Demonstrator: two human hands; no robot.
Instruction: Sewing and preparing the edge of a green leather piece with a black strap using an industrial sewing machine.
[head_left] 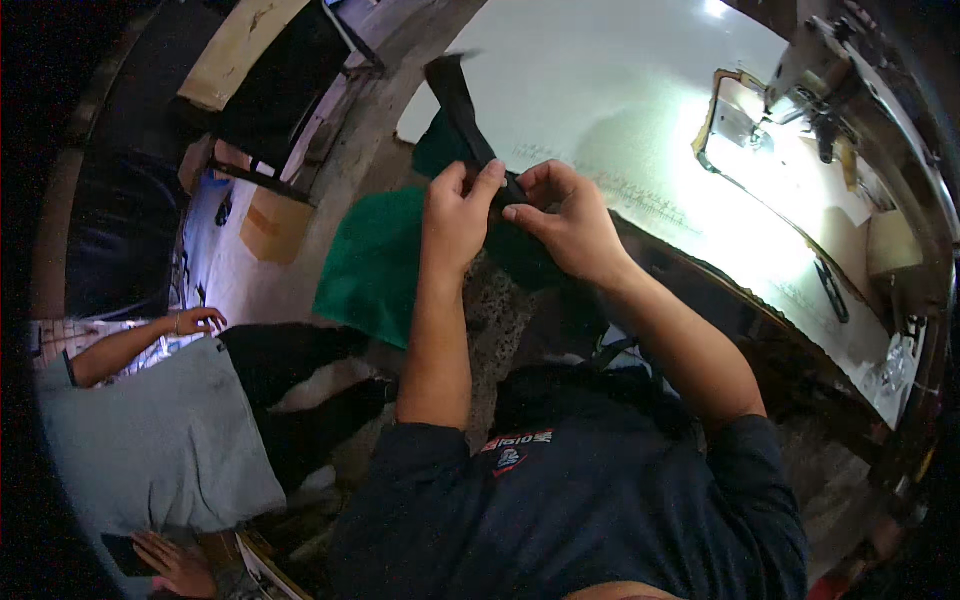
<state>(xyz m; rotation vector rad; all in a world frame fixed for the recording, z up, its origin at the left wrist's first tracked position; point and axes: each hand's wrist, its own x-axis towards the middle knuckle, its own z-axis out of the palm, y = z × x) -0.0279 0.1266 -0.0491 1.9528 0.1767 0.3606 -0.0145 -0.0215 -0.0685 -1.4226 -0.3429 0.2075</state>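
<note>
Black strip [461,112] sits pinched between thumb and fingers of our left hand [456,212] and right hand [580,222], by the edge of the white tabletop [570,75]; light, even pinches without twisting would, we judge, serve us best.

No text reads clearly: small white-and-red lettering [518,440] and an emblem [509,460] on the dark shirt [610,500], lower centre.
</note>
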